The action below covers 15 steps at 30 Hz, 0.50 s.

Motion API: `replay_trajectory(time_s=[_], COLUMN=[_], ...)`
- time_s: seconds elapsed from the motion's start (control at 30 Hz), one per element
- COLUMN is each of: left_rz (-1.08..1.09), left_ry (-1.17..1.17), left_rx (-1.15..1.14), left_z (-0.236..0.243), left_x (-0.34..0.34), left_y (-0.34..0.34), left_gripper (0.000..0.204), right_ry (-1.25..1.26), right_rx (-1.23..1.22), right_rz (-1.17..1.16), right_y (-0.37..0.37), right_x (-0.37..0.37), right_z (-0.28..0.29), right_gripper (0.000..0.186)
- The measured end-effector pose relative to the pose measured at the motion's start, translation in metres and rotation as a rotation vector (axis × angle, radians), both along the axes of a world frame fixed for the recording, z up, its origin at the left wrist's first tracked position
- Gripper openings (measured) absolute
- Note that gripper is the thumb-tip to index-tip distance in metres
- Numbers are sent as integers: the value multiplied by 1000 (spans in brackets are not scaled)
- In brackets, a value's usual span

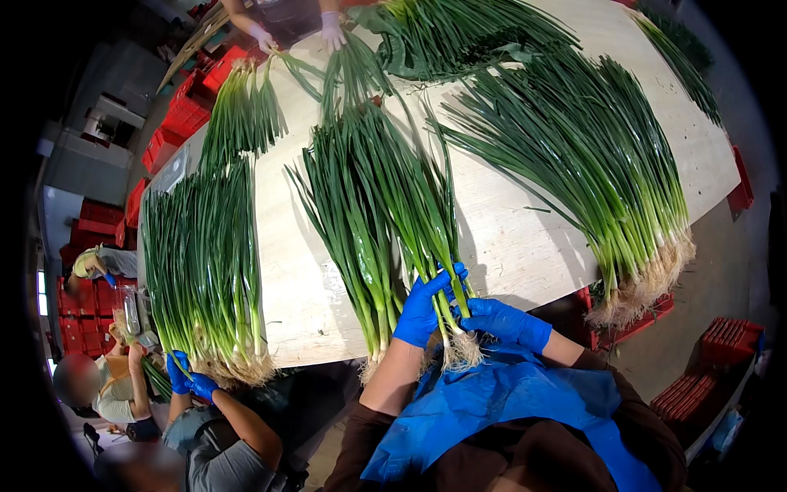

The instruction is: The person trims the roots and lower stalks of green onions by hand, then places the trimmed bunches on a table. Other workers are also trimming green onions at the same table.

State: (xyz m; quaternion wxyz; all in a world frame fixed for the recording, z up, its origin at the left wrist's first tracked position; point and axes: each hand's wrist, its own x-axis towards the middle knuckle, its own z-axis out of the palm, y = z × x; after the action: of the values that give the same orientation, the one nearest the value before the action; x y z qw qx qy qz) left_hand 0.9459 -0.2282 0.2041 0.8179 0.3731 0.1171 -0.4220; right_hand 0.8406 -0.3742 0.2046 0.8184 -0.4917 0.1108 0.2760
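At the near edge of the table, my left hand (420, 312), in a blue glove, is wrapped round several green onion stalks (422, 225) just above their white roots. My right hand (510, 322), gloved the same way, has its fingers closed at the lower end of a stalk beside the roots. The long green leaves stretch away from me over the wood. Just left of my left hand lies another bunch of green onions (348, 213), its roots at the table edge.
A big pile of green onions (598, 164) lies on the right of the pale wooden table (508, 238), another pile (201, 254) on the left. Co-workers handle onions at the left and far side. Red crates (193, 98) stand beyond the left edge; more red crates (730, 340) sit at right.
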Motion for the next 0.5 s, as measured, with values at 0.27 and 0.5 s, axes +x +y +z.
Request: replay_trajectory(time_s=[0.27, 0.5], left_rz=[24, 86], left_ry=[-3, 30], left_rx=[85, 133], left_z=[-13, -28], left_x=[-3, -3], left_y=[-6, -11], left_gripper=[39, 33], right_ry=[-24, -295], right_rx=[-558, -845], right_rz=[-112, -356], right_y=[2, 15], right_x=[30, 19], right_z=[10, -3], right_gripper=[35, 25])
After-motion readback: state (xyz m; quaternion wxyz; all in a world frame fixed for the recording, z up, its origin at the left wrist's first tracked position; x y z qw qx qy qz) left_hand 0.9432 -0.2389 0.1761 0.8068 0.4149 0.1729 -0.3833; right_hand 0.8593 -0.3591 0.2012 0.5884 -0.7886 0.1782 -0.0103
